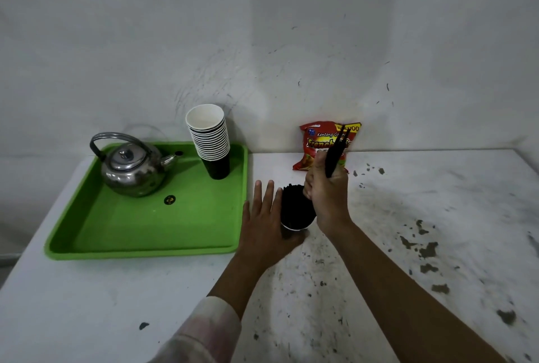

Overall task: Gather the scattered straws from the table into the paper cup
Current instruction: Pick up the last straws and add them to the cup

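Head view, white tabletop (pixel 379 246) with scuffed, chipped paint on its right half, set against a marked white wall.

Paper cup (pixel 296 216): black outside with a white rim at its near end, tipped so its mouth faces away toward the back edge; packed with black straws whose ends show at the far opening. It sits near the middle of the tabletop, just right of the tray's right edge.

Left hand (pixel 267 225): palm down, fingers extended and slightly spread, laid against the cup's left side; the thumb runs under the near end of the cup. Contact looks like a steadying hold, though the thumb side is dark and hard to read. A pale sleeve covers the left forearm.

Right hand (pixel 328 190): fingers curled into a fist around a small bundle of black straws (pixel 337 152), which stick up and away out of the top of the fist. The hand is directly at the cup's right side, touching or just beside it.

Green tray (pixel 145 231): on the left half of the tabletop. It carries a metal kettle (pixel 131 167) at its back left and a stack of paper cups (pixel 211 141) at its back right.

Red snack bag (pixel 320 144): upright against the wall at the back edge, partly hidden behind the held straws.
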